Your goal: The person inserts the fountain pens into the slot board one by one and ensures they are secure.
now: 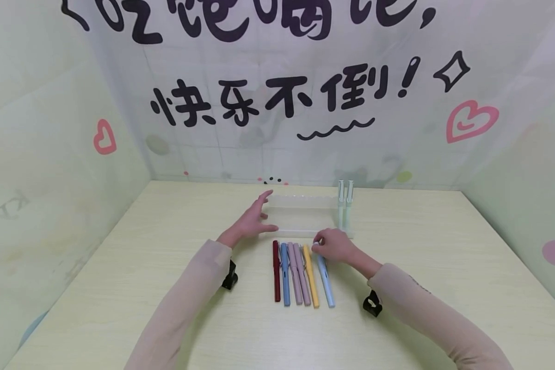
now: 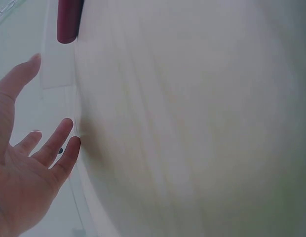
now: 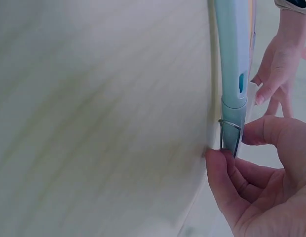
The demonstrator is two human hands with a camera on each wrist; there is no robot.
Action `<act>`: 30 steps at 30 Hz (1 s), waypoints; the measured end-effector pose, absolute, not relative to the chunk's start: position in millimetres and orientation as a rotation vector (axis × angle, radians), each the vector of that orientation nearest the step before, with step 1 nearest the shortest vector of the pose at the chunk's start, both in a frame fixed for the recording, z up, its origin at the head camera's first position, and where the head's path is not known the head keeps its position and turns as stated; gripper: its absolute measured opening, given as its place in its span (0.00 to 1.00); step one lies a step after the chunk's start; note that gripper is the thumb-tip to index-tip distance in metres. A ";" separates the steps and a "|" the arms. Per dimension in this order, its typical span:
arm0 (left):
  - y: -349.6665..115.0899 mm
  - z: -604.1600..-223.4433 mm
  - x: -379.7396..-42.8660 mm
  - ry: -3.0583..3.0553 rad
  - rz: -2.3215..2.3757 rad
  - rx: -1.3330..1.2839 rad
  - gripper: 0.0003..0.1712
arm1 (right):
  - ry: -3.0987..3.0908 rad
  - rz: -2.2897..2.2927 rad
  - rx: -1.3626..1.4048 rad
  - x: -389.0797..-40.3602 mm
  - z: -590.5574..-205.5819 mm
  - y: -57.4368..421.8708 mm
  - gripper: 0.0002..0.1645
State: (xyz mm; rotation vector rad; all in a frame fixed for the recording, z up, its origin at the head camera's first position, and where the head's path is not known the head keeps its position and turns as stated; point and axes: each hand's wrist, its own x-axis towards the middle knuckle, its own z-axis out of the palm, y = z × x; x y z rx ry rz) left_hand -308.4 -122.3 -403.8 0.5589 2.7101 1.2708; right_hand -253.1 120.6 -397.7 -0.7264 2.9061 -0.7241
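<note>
My right hand (image 1: 336, 245) pinches the capped end of a light blue pen (image 1: 325, 282) between thumb and fingers. In the right wrist view the pen's metal clip (image 3: 230, 133) shows beside the fingertips. My left hand (image 1: 252, 220) is at the left end of a clear pen rack (image 1: 300, 233), fingers spread and thumb by the front edge; whether it presses the rack is hard to tell. Left of the light blue pen lie a yellow pen (image 1: 311, 277), two light purple pens (image 1: 295, 275), a blue pen (image 1: 285, 277) and a dark red pen (image 1: 276, 272).
Two pale green pens (image 1: 345, 192) rest side by side at the rack's right end. The rack stands on a pale wood-grain table (image 1: 166, 288). A printed cloth (image 1: 240, 149) forms the back wall, with panels at both sides.
</note>
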 end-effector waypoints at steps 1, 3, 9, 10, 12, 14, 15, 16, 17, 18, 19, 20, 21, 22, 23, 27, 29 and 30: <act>-122.3 -403.7 -308.4 2.708 1.273 0.561 0.57 | 2.900 -0.737 -0.728 -253.2 -396.8 121.0 0.09; -122.4 -403.7 -308.6 2.708 1.275 0.562 0.57 | 2.872 -0.773 -0.735 -253.1 -395.2 121.9 0.09; -122.4 -404.3 -309.2 2.708 1.272 0.561 0.57 | 2.783 -0.874 -0.747 -254.0 -395.5 126.8 0.06; -122.3 -404.4 -309.3 2.708 1.272 0.559 0.57 | 2.774 -0.884 -0.743 -254.4 -396.0 127.6 0.05; -122.2 -404.3 -309.3 2.709 1.271 0.558 0.57 | 2.745 -0.904 -0.724 -255.2 -396.2 128.8 0.05; -122.2 -404.1 -309.3 2.710 1.268 0.555 0.57 | 2.720 -0.924 -0.690 -256.0 -395.3 129.7 0.06; -122.2 -404.0 -309.2 2.711 1.268 0.553 0.57 | 2.708 -0.938 -0.675 -256.1 -394.3 130.0 0.07; -122.1 -403.9 -309.2 2.713 1.267 0.552 0.57 | 2.689 -0.958 -0.655 -256.2 -393.3 130.2 0.07; -122.1 -403.9 -309.1 2.714 1.268 0.554 0.57 | 2.669 -0.980 -0.636 -256.4 -392.4 130.6 0.07; -122.1 -403.8 -308.9 2.714 1.268 0.556 0.57 | 2.650 -1.001 -0.623 -256.5 -391.6 131.1 0.08; -122.1 -403.7 -308.8 2.714 1.269 0.558 0.58 | 2.635 -1.020 -0.605 -256.7 -391.1 131.9 0.08; -122.2 -403.6 -308.7 2.713 1.270 0.561 0.58 | 2.611 -1.051 -0.590 -257.0 -390.7 132.8 0.08; -122.3 -403.6 -308.6 2.713 1.272 0.565 0.58 | 2.591 -1.081 -0.575 -256.9 -390.4 133.6 0.09; -122.3 -403.7 -308.5 2.712 1.274 0.569 0.58 | 2.569 -1.113 -0.561 -257.2 -390.0 134.7 0.10; -122.5 -403.7 -308.4 2.709 1.275 0.570 0.58 | 2.554 -1.140 -0.550 -257.5 -389.8 136.0 0.10; -122.9 -404.0 -308.4 2.698 1.282 0.569 0.57 | 2.496 -1.259 -0.522 -259.2 -387.4 140.8 0.13; -123.0 -403.9 -308.2 2.695 1.282 0.566 0.58 | 2.477 -1.308 -0.507 -260.1 -385.8 142.3 0.14; -123.1 -403.8 -308.3 2.696 1.282 0.567 0.58 | 2.468 -1.330 -0.502 -260.4 -384.9 142.8 0.14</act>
